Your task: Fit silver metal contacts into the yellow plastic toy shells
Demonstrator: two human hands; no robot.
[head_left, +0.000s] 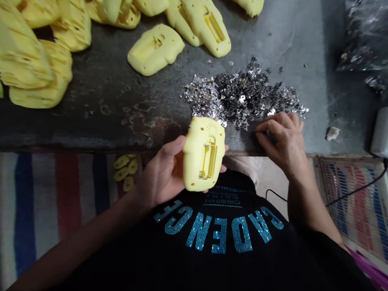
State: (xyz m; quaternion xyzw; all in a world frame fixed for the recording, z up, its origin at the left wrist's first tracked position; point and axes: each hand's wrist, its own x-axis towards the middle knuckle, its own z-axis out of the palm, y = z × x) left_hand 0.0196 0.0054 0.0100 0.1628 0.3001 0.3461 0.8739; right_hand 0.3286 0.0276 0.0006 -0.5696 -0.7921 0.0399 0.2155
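Observation:
My left hand [166, 169] is closed around a yellow plastic shell [197, 161], holding it upright over the table's front edge. Its outer face shows a battery compartment [209, 161] with metal contacts, a cluster of small holes and screw holes. My right hand [283, 139] rests on the table at the right, thumb and forefinger pinched together by the edge of a pile of small metal pieces [242, 95]. Something small and dark may be between those fingertips, but I cannot make it out. The pile spreads just beyond the shell.
Several yellow shells [33, 72] are heaped at the back left of the dark table [106, 109], with one loose shell [156, 50] nearer. A clear plastic bag [365, 38] of metal pieces lies back right. A whitish lump [332, 133] sits near the right front edge.

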